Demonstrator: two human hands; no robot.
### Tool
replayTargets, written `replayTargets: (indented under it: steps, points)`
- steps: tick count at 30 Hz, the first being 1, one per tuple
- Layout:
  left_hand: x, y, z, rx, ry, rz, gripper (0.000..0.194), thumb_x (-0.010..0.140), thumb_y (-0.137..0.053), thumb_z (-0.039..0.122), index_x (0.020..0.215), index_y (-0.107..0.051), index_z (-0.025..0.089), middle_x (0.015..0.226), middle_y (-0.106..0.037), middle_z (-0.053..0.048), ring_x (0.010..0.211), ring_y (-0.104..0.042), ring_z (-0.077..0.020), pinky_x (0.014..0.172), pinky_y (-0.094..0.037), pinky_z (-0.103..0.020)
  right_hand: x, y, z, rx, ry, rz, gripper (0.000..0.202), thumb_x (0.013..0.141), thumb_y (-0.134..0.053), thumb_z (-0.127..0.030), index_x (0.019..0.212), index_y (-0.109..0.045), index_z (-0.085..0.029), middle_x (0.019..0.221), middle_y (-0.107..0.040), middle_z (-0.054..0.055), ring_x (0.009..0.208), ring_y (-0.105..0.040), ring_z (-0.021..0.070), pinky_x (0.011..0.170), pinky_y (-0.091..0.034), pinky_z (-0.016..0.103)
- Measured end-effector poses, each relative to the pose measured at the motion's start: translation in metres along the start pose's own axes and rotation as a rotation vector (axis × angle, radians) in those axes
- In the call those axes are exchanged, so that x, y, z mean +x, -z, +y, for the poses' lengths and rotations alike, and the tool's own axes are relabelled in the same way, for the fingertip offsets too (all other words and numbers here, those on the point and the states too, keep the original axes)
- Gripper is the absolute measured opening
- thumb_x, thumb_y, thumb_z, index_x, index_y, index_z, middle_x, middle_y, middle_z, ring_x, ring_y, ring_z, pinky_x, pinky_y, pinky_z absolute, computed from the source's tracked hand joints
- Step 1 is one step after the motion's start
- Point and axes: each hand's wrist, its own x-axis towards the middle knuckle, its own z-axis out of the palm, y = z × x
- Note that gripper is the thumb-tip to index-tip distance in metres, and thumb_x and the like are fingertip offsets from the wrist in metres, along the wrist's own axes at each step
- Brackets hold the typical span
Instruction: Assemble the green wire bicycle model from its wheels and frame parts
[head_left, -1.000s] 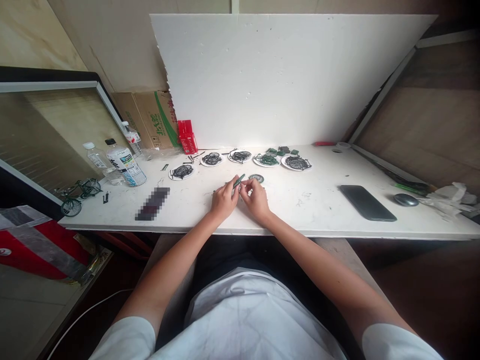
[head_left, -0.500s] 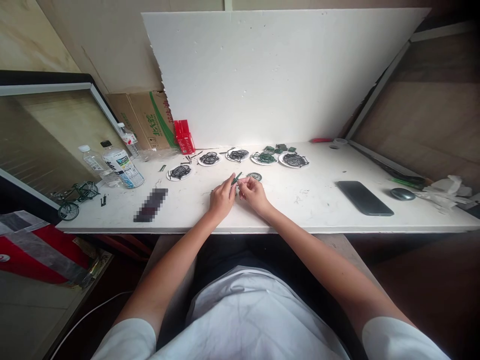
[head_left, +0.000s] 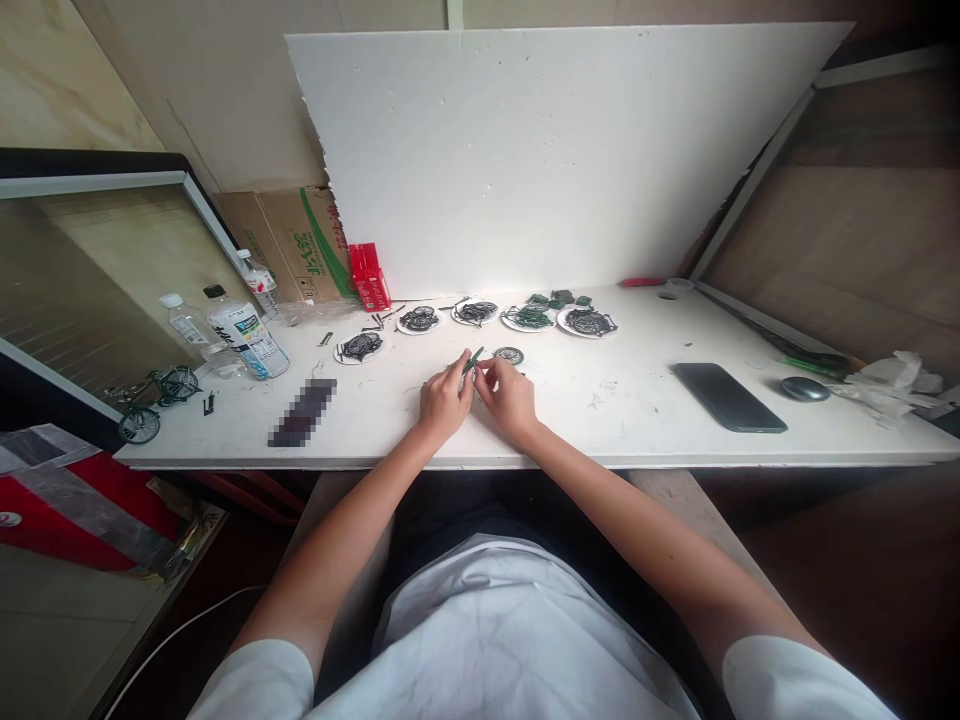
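Observation:
My left hand (head_left: 444, 398) is closed on a small green plastic piece (head_left: 475, 358) that sticks up past the fingertips, just above the white table. My right hand (head_left: 507, 396) meets it from the other side, thumb and fingers pinched together at the piece's near end. Whatever lies between the right fingertips is hidden. A small spoked wheel (head_left: 509, 355) lies on the table just beyond my right hand. Behind it stands a plate of green bicycle frames (head_left: 528, 318), beside a plate of dark wheel-like parts (head_left: 588, 321).
More plates of dark parts (head_left: 360, 347) stand to the left. A small model bicycle (head_left: 154, 397) is at the left edge, near several plastic bottles (head_left: 251, 340). A phone (head_left: 727, 397) and a mouse (head_left: 805, 388) lie on the right. A white board (head_left: 555, 150) leans behind.
My right hand has turned slightly, its fingers curling in closer to the green piece. My left hand keeps its hold in nearly the same place.

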Motion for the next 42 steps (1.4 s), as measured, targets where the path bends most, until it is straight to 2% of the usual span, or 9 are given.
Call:
replayTargets:
  steps: [6, 13, 19, 29, 33, 38, 42]
  points:
    - [-0.001, -0.001, -0.001, 0.037, -0.002, -0.005, 0.046, 0.112, -0.045, 0.033, 0.15, -0.062, 0.014, 0.129, -0.079, -0.016, 0.106, -0.081, -0.026, 0.096, -0.064, -0.038, 0.0, 0.0, 0.0, 0.005, -0.023, -0.039, 0.024, 0.106, -0.057, -0.043, 0.104, -0.066, -0.021, 0.091, -0.075, 0.007, 0.073, -0.066, 0.0199, 0.065, -0.039, 0.03]
    - [0.0, -0.002, -0.003, 0.045, 0.002, -0.024, 0.045, 0.112, -0.045, 0.032, 0.15, -0.063, 0.014, 0.13, -0.079, -0.017, 0.108, -0.081, -0.0265, 0.098, -0.064, -0.039, 0.004, 0.001, 0.004, 0.244, -0.078, -0.076, 0.022, 0.101, -0.059, -0.044, 0.098, -0.062, -0.022, 0.086, -0.071, 0.005, 0.076, -0.065, 0.0212, 0.07, -0.045, 0.032]
    - [-0.001, -0.003, -0.003, 0.046, 0.01, -0.034, 0.045, 0.112, -0.046, 0.032, 0.15, -0.062, 0.014, 0.13, -0.079, -0.018, 0.107, -0.081, -0.0269, 0.098, -0.063, -0.039, 0.006, 0.001, 0.004, 0.366, -0.097, -0.076, 0.022, 0.1, -0.062, -0.043, 0.097, -0.063, -0.022, 0.079, -0.066, 0.003, 0.072, -0.06, 0.0196, 0.069, -0.045, 0.033]
    - [0.0, -0.001, -0.001, 0.02, 0.014, -0.035, 0.047, 0.113, -0.044, 0.033, 0.154, -0.058, 0.016, 0.137, -0.076, -0.018, 0.117, -0.078, -0.0272, 0.104, -0.062, -0.04, 0.01, 0.001, -0.002, 0.617, -0.224, -0.096, 0.044, 0.095, -0.069, -0.066, 0.094, -0.064, -0.022, 0.07, -0.063, 0.0, 0.06, -0.058, 0.0159, 0.06, -0.046, 0.031]
    - [0.0, 0.0, -0.001, 0.004, 0.014, -0.041, 0.047, 0.113, -0.043, 0.033, 0.155, -0.057, 0.017, 0.139, -0.075, -0.017, 0.12, -0.077, -0.0266, 0.106, -0.061, -0.04, 0.014, 0.002, -0.003, 0.726, -0.299, -0.158, 0.05, 0.089, -0.074, -0.071, 0.09, -0.064, -0.022, 0.063, -0.06, -0.001, 0.054, -0.054, 0.0151, 0.054, -0.043, 0.03]
    - [0.001, -0.001, -0.002, 0.011, 0.02, -0.048, 0.047, 0.113, -0.044, 0.031, 0.155, -0.057, 0.017, 0.139, -0.075, -0.017, 0.119, -0.078, -0.027, 0.106, -0.061, -0.042, 0.016, 0.002, 0.001, 0.884, -0.408, -0.262, 0.052, 0.083, -0.078, -0.071, 0.089, -0.064, -0.021, 0.056, -0.056, -0.004, 0.05, -0.048, 0.0128, 0.051, -0.038, 0.028]
    - [0.0, -0.001, -0.001, 0.024, 0.008, -0.042, 0.046, 0.113, -0.043, 0.03, 0.154, -0.058, 0.015, 0.138, -0.075, -0.017, 0.118, -0.078, -0.0268, 0.104, -0.062, -0.041, 0.017, 0.004, 0.001, 0.962, -0.439, -0.324, 0.051, 0.081, -0.08, -0.068, 0.089, -0.065, -0.021, 0.055, -0.056, -0.005, 0.049, -0.045, 0.0115, 0.051, -0.035, 0.026]
